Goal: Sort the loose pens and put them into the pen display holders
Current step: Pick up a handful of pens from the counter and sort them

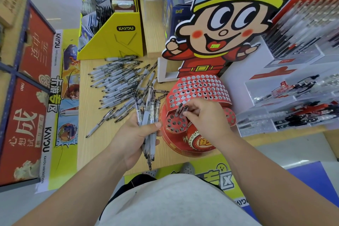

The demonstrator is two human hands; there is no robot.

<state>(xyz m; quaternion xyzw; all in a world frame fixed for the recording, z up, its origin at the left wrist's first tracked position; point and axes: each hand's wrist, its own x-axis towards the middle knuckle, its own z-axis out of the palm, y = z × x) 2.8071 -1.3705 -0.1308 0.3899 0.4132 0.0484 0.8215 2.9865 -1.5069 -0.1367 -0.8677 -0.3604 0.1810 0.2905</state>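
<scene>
Maybe the right hand (205,115), pinching two clear plastic pens (181,110), misses holes in the round red cardboard holder (180,125), or the left hand (132,139), curled round a grey pen bunch (149,113), drops some.

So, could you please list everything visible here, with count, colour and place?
Loose clear plastic pens: several dozen, clear and grey, heaped on the table.
Light wooden table: one, pale, under everything.
Red cardboard display holder with round holes: one, right of the heap.
Cartoon cardboard figure: one, red and yellow, above the holder.
Yellow cardboard box: one, behind the heap.
Clear plastic pen trays: several, far right.
Left hand: one, grips a bundle of pens.
Right hand: one, pinches two pens over the holder.
</scene>
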